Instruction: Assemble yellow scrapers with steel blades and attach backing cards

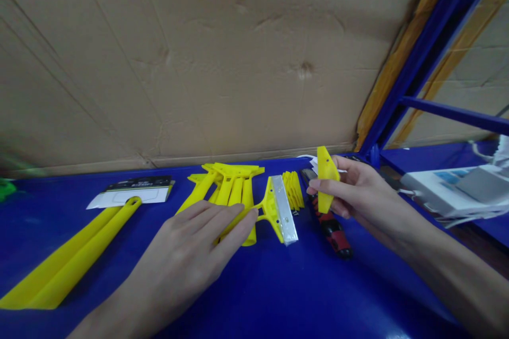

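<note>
Your left hand (178, 257)'s spread on a yellow plastic scraper (270, 212) — steel blade (284, 209). Your right hand (358, 196) pinches a flat yellow plastic piece (326, 180).

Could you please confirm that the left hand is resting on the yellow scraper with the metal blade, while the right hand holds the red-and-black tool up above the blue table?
Not quite. The head view shows the right hand holding a flat yellow plastic piece, not the red-and-black tool, which lies on the blue table. The left hand is resting on the yellow scraper, as you said.
</note>
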Demonstrator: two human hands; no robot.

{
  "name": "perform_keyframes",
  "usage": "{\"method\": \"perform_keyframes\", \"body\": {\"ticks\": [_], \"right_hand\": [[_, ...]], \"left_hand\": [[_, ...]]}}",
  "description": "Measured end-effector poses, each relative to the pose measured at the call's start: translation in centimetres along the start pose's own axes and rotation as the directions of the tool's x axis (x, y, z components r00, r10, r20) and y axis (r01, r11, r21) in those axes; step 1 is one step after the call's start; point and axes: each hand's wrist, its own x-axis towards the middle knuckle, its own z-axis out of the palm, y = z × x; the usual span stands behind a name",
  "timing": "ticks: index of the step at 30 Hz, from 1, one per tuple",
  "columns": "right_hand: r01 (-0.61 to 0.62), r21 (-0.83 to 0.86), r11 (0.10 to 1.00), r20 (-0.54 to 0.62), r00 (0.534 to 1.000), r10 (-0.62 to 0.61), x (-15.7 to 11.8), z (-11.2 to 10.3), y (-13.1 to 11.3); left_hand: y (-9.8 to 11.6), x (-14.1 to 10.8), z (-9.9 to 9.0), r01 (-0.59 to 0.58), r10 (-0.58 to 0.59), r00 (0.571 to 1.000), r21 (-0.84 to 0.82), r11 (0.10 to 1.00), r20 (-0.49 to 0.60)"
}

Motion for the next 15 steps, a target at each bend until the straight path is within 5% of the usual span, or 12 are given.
{"method": "perform_keyframes", "body": {"ticks": [15], "right_hand": [[-0.034, 0.096, 0.995, 0.027, 0.999, 0.031, -0.13, 0.40, 0.12]], "left_hand": [[-0.10, 0.11, 0.03, -0.004, 0.004, 1.000, -0.009, 1.000, -0.002]]}}
